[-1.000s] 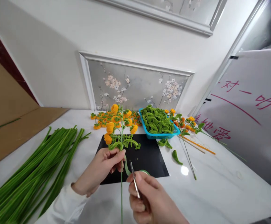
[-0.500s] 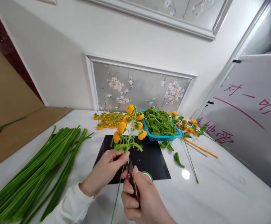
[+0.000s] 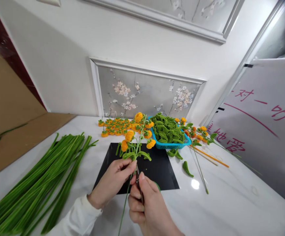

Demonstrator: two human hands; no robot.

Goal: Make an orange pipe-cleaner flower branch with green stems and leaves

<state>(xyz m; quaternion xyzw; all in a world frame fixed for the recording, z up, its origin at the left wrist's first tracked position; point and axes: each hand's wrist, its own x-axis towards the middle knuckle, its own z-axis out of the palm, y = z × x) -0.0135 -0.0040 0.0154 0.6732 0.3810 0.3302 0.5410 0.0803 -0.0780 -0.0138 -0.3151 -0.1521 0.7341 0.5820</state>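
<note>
Between its thumb and fingers my left hand [image 3: 116, 175] pinches the stem of an artificial flower stalk [image 3: 139, 144], just under two green fuzzy leaves. Several orange pom-pom blooms branch off the stalk's upper part, and its thin green stem hangs below the hand. My right hand [image 3: 148, 203] is wrapped round a slim, dark-handled metal tool [image 3: 139, 185]. The tool's narrow tip points up at the stem, right beside my left thumb. Whether the tip touches the stem, and whether it is pliers or scissors, I cannot tell.
A black mat [image 3: 157, 170] lies beneath the hands, with short green pieces on it. Behind stand orange blooms [image 3: 115, 126] and a blue basket [image 3: 168, 145] of green leaves. Long green chenille stems [image 3: 41, 177] are piled left; loose leaves [image 3: 187, 168] and finished-looking stalks [image 3: 201, 134] lie right.
The flower stalk and my left hand have shifted slightly to the right. The tool has turned more upright in my right hand, which now covers more of the green-rimmed round object behind it.
</note>
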